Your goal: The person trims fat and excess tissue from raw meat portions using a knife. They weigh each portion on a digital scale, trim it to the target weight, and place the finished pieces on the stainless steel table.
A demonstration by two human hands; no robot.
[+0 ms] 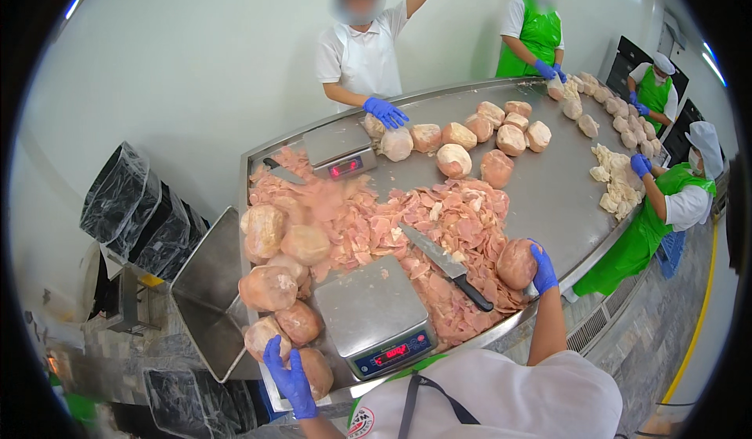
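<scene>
My right hand (pixel 543 269), in a blue glove, curls around the side of a round ham (pixel 516 264) at the table's near edge. My gloved left hand (pixel 291 380) has its fingers apart and rests against a round ham (pixel 316 373) at the near left corner; another ham (pixel 265 336) lies at its fingertips. Between my hands stands a digital scale (pixel 368 302) with a bare metal plate and a lit red display. A large knife (pixel 445 263) with a black handle lies on a heap of pink meat trimmings (pixel 462 212), beside the right-hand ham.
Across the steel table (pixel 540 177), a co-worker's gloved hand (pixel 386 113) is by round hams and a second scale (pixel 341 153). Another knife (pixel 283 171) lies far left. Several green-aproned co-workers stand along the table. A metal bin (pixel 207 294) adjoins its left end.
</scene>
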